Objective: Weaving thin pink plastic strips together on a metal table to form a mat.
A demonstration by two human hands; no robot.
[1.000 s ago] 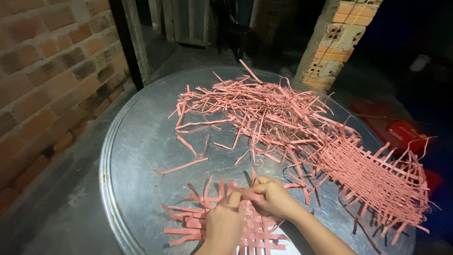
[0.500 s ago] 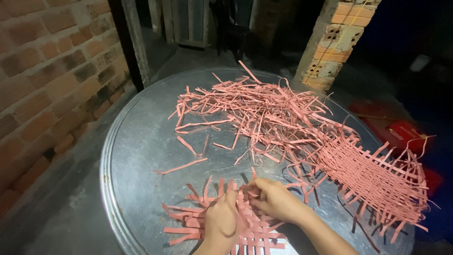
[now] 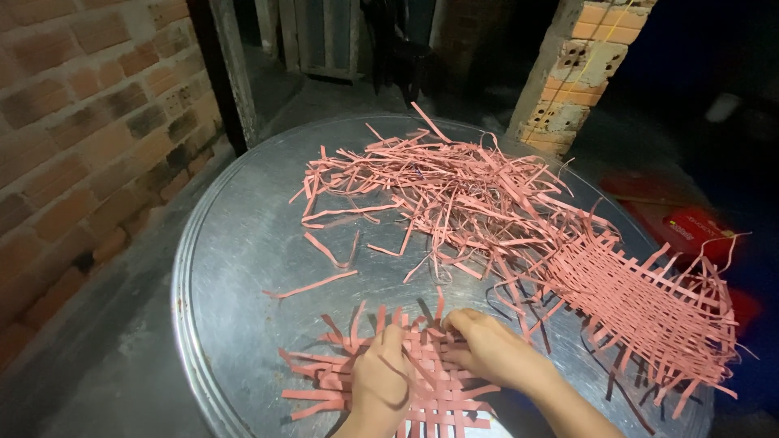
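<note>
A small woven mat of pink strips (image 3: 430,389) lies at the near edge of a round metal tray (image 3: 243,259). My left hand (image 3: 380,380) presses flat on the mat's left part, fingers pointing away from me. My right hand (image 3: 495,350) rests on its upper right part, fingertips pinching strips near the mat's far edge. Loose strip ends stick out around the mat.
A heap of loose pink strips (image 3: 454,191) covers the tray's far half. A larger woven pink mat (image 3: 649,304) lies on the right. A single strip (image 3: 312,285) lies alone at the left. A brick wall (image 3: 81,122) stands left, a brick pillar (image 3: 576,69) behind.
My hands have shifted slightly on the small mat; the left hand moved forward over the weave. The right fingers pulled in toward the mat's far edge.
</note>
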